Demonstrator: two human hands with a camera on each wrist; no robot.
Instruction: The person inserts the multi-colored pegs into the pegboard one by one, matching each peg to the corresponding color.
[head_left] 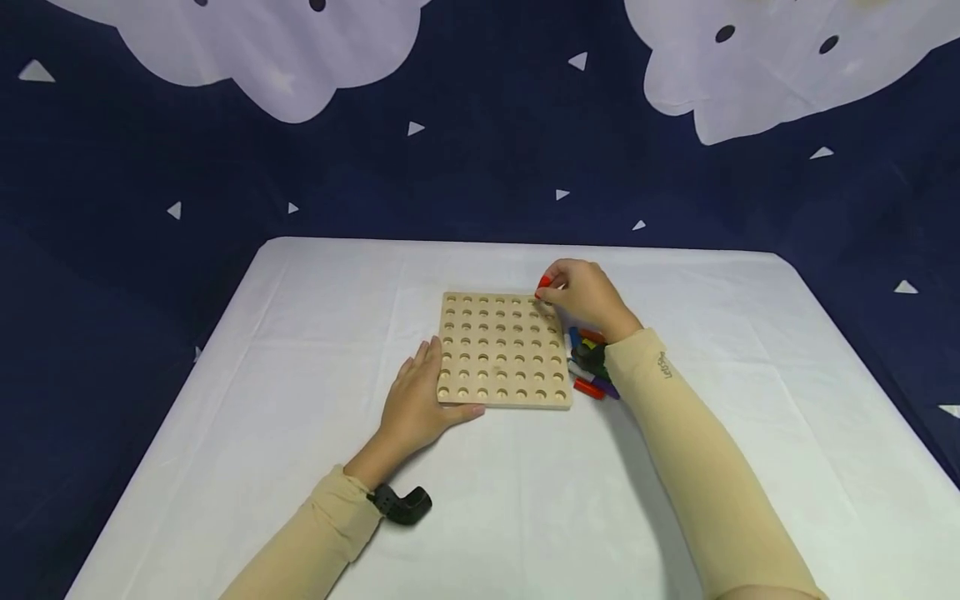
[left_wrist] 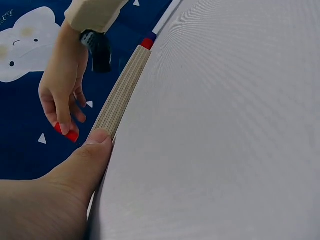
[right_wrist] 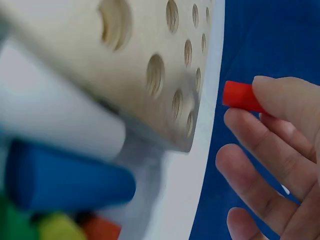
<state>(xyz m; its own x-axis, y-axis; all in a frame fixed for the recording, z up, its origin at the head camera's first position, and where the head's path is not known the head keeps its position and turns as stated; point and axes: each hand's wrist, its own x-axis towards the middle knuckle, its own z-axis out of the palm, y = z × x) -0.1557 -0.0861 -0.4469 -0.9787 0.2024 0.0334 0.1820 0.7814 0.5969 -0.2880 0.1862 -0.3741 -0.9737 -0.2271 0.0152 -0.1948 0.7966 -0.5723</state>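
A square wooden board (head_left: 491,367) with rows of round holes lies flat on the table. My left hand (head_left: 412,400) rests against its near left corner, fingers stretched along the left side and thumb along the front edge. In the left wrist view, that thumb (left_wrist: 82,162) touches the board's layered edge (left_wrist: 122,95). My right hand (head_left: 588,292) pinches a short red peg (right_wrist: 242,95) between thumb and fingers. It is above the board's far right corner, with the peg tilted and apart from the holes in the right wrist view.
Several coloured pegs lie loose along the board's right side, among them a blue peg (right_wrist: 70,177), a red peg (head_left: 588,389) and a purple peg (head_left: 606,387). A white cloth (head_left: 337,308) covers the table. Behind it hangs a dark blue backdrop (head_left: 480,183).
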